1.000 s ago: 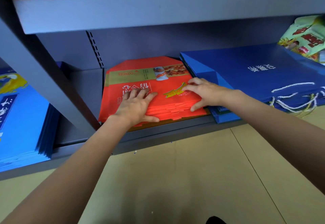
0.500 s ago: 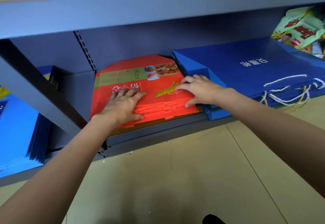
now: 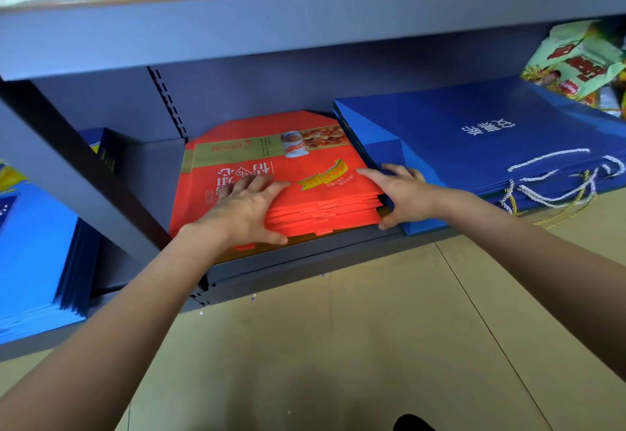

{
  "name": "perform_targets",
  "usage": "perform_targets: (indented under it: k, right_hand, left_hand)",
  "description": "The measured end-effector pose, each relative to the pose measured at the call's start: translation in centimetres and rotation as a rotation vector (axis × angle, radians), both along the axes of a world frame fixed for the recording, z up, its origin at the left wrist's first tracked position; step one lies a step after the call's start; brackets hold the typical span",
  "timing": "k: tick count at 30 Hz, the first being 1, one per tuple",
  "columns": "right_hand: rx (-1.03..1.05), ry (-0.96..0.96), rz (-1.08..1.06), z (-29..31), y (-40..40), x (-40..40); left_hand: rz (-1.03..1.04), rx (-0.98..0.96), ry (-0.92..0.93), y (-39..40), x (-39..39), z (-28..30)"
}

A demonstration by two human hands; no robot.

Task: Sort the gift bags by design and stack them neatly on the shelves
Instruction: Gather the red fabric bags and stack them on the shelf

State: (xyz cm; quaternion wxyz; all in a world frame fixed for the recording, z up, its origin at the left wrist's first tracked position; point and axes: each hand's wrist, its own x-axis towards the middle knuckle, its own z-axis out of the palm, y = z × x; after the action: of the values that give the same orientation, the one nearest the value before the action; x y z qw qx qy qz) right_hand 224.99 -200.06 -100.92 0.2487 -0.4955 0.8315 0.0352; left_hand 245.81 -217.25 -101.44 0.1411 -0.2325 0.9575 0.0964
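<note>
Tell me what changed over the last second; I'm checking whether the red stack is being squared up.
The right hand slid off the top of the red bags to the stack's right edge, fingers along the side, thumb at the front corner. The left hand stayed flat on top, thumb on the front edge. The red stack, the dark blue bags and the shelf look unmoved; nothing was lifted.

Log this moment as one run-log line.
stack of flat red paper gift bags on grey metal shelf | left hand presses top | right hand at right edge | stage: squaring stack
</note>
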Motion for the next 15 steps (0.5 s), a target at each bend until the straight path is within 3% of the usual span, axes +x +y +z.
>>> perform_targets:
  k: [5,10,15]
  right_hand:
    - [-0.034,0.068,0.011,-0.2,0.2,1.5]
    - [-0.263,0.008,-0.072,0.8,-0.6,1.8]
    - [-0.138,0.121,0.074,-0.2,-1.3,1.8]
  left_hand:
    - [-0.056,-0.176,0.001,1.2,-0.9,-0.9]
    - [-0.011,-0.266,0.115,0.7,-0.9,-0.9]
    - [-0.04,-0.225,0.067,0.9,-1.1,-1.4]
